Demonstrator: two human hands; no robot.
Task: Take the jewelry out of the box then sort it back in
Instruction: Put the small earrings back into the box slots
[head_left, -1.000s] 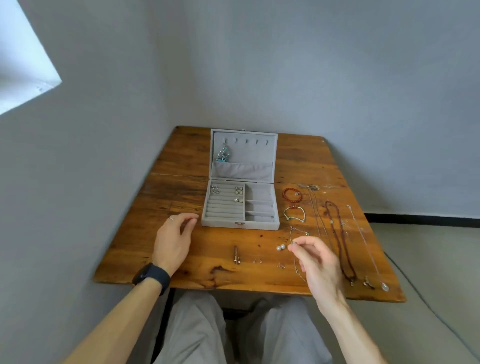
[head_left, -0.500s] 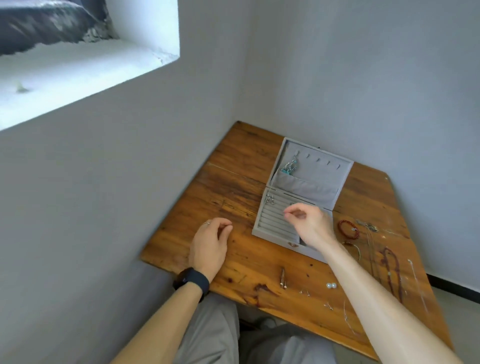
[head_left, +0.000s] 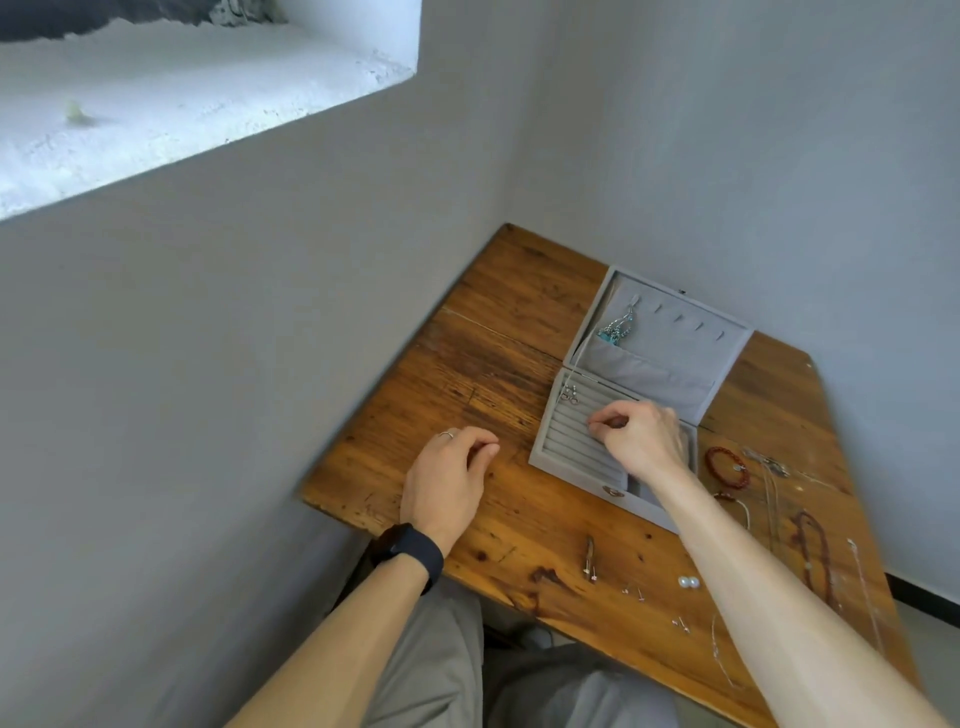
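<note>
Head view: right hand hovers over the ring rows of the open grey jewelry box at centre right, thumb and forefinger pinched on a tiny piece too small to identify. Left hand rests on the wooden table left of the box, fingers loosely curled, holding nothing. Pearl earrings, a red bracelet and a dark bead necklace lie at lower right
</note>
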